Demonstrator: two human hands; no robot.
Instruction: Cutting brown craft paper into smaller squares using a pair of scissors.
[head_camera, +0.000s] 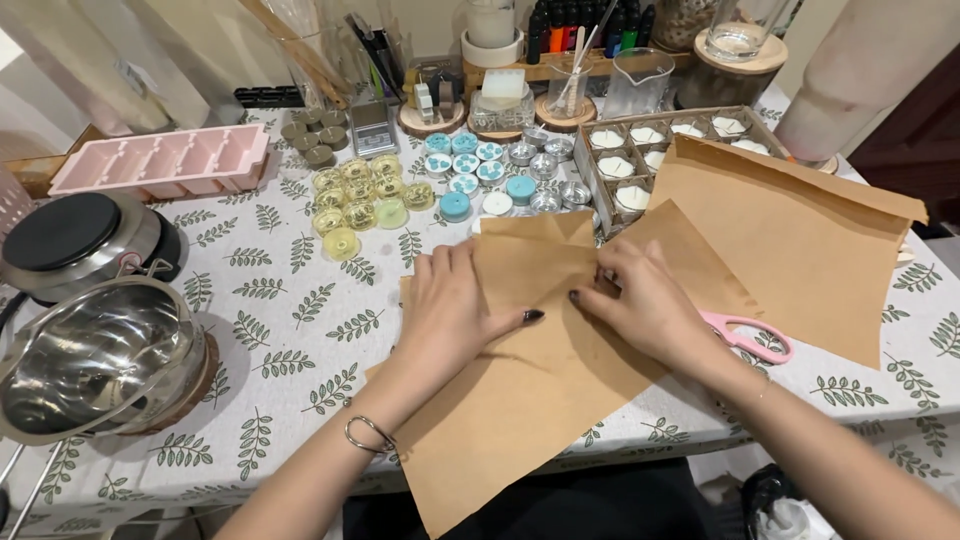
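A sheet of brown kraft paper (520, 390) is spread on the leaf-patterned tablecloth (290, 340) at the near table edge, and a fold in it is pressed flat by the left hand (450, 310), fingers extended, and the right hand (645, 305), fingers curled onto the crease (nothing is gripped). Pink-handled scissors (750, 338) lie just beside the right wrist, while small yellow candles (360, 195) sit well behind the left hand.
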